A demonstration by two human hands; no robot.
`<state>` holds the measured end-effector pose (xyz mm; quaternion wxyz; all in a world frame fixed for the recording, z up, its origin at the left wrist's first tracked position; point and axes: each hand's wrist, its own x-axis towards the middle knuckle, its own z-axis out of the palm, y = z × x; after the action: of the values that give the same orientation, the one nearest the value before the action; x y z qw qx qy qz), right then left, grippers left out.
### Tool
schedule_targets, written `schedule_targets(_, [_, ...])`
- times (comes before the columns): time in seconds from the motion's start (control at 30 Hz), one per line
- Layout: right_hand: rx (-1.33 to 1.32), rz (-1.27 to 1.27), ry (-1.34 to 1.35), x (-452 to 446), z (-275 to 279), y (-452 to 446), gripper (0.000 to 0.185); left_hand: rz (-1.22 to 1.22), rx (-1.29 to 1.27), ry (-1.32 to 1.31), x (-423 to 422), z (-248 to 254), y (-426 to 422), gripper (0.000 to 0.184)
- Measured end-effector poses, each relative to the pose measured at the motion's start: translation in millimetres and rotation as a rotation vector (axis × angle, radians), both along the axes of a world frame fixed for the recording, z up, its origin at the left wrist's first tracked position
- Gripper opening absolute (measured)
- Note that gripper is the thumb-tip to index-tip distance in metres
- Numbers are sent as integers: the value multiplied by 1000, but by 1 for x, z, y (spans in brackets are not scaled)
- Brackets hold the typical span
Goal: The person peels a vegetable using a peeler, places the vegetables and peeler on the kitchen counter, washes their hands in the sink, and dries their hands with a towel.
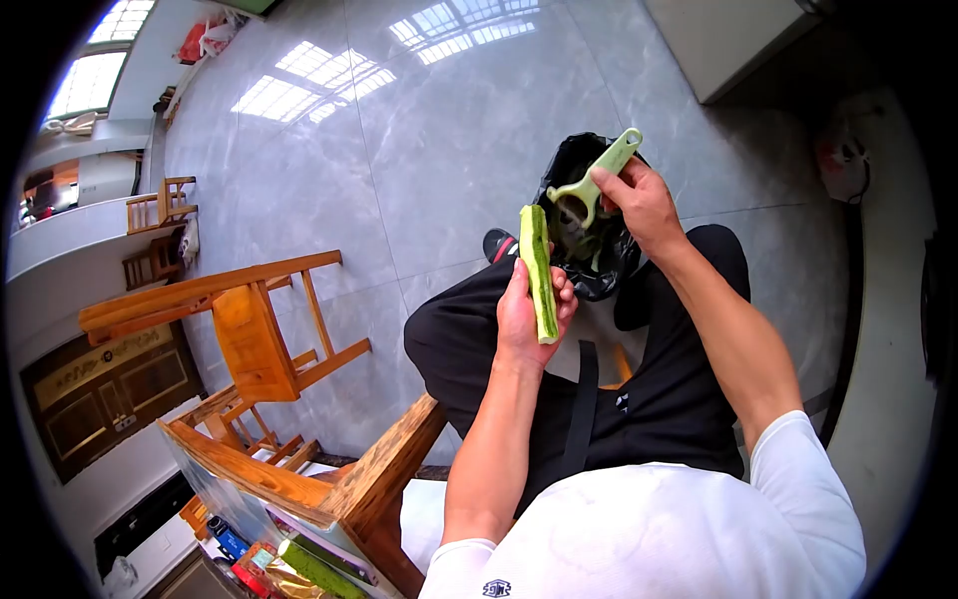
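Observation:
My left hand point(529, 317) is wrapped round a long, cucumber-like green vegetable point(539, 275), held nearly upright in view. Its skin is partly peeled, with pale strips beside darker green ones. In my right hand point(644, 205) is a pale green peeler point(614, 155), gripped by its handle. The peeler's head points down and left, apart from the vegetable. Below both hands, between my knees, a black plastic bag point(599, 285) stands open, with some peelings visible inside. Part of the bag is hidden by the peeler and my hands.
A wooden chair point(254, 344) stands on the tiled floor point(469, 130) to my left. Nearer is a wooden table corner point(384, 464), with another green vegetable point(319, 571) and packages at lower left. A pale cabinet point(723, 45) is at upper right.

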<state>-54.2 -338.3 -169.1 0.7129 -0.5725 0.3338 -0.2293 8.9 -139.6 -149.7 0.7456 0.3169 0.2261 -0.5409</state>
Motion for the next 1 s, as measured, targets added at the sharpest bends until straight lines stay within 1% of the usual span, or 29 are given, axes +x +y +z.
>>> schedule_targets(0.03, [138,55,-4,-6,13,1,19,-1,-3,-2,0,-3,1,43])
schedule_targets(0.07, [189,109,-35,-12,25,6,17,-10,-82,21,0,-9,4,43])
schedule_targets(0.1, [191,107,-39,-17,36,12,17,-19,-161,41,1,-14,7,44])
schedule_targets(0.13, [328,176,-63,-22,46,18,18,-5,-210,94,0,-14,6,44])
schedule_targets(0.17, [464,245,-85,-26,54,24,18,-9,-212,91,-2,-13,6,44])
schedule_targets(0.23, [482,316,-80,-31,70,37,20,-2,-127,71,-6,-5,1,45])
schedule_targets(0.3, [475,364,-71,-33,78,47,20,-5,-142,14,-9,4,-2,46])
schedule_targets(0.37, [455,364,-95,-34,80,53,20,-118,-147,-124,-11,16,-1,46])
schedule_targets(0.4, [484,388,-107,-34,76,55,20,-106,-118,-148,-14,26,-4,47])
schedule_targets(0.47, [529,429,-137,-36,74,57,20,-105,-141,-153,-15,25,-3,47])
schedule_targets(0.57, [524,425,-123,-37,80,60,23,-103,-190,-136,-15,28,-2,47])
schedule_targets(0.63, [506,422,-112,-36,81,60,24,-63,-31,-130,-19,43,-7,47])
schedule_targets(0.77, [497,449,-106,-36,82,55,23,-77,-92,-142,-21,39,-3,48])
schedule_targets(0.87, [470,460,-101,-38,73,54,24,-117,-128,-208,-21,43,-2,47])
schedule_targets(0.93, [446,442,-112,-38,79,55,24,-39,-75,-145,-23,51,-6,40])
schedule_targets(0.97, [422,423,-125,-39,83,54,24,-40,-79,-144,-23,49,-6,40])
schedule_targets(1.0, [418,422,-124,-39,85,52,24,-30,-163,-114,-22,48,-5,36])
